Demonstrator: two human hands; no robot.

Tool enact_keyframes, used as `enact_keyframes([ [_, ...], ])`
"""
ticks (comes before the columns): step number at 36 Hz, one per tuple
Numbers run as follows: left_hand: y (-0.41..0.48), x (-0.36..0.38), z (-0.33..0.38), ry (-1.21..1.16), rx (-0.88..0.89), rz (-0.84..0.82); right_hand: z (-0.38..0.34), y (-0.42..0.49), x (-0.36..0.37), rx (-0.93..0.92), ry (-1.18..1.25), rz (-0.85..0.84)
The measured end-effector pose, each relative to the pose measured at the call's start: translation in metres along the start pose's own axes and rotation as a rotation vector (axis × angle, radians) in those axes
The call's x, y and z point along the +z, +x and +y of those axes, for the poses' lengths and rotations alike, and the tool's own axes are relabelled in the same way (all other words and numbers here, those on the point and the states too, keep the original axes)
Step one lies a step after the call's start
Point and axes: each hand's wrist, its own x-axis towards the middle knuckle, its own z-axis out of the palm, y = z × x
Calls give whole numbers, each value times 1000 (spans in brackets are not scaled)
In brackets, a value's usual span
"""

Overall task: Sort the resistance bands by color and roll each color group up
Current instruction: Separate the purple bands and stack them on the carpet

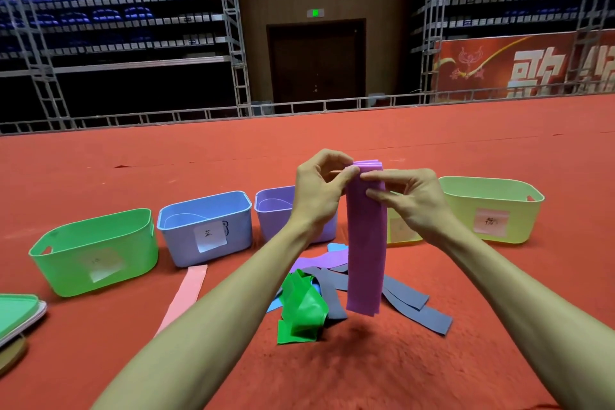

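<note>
Both hands hold the purple bands (366,243) above the pile (404,298) of loose bands, their lower ends hanging just over it. The left hand (319,190) pinches the top edge with curled fingers. The right hand (412,203) clamps fingers and thumb there too. Bins (179,243) stand behind the pile, and a pink band (186,293) lies left of it.

Red carpet floor (133,150); dim tiered blue seats (106,13) L & R, dark double door (316,60) center, red banner (519,66) at R.
</note>
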Motion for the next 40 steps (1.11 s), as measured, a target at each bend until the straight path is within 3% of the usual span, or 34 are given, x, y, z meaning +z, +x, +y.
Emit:
enact_keyframes([
  [8, -2, 3, -10, 20, 25, -57, -3, 1, 1, -28, -24, 47],
  [13, -13, 6, -16, -132, -181, -186, -2, 2, 2, -48, -31, 83],
  [16, -19, 6, -22, -126, -177, -263, -1, 3, -2, -42, -42, 111],
  [35, -34, 19, -38, -100, -140, -205, -3, 0, -10, -36, -54, 144],
  [40, -44, 18, -46, -68, -145, -272, 2, -3, -11, -27, -71, 160],
])
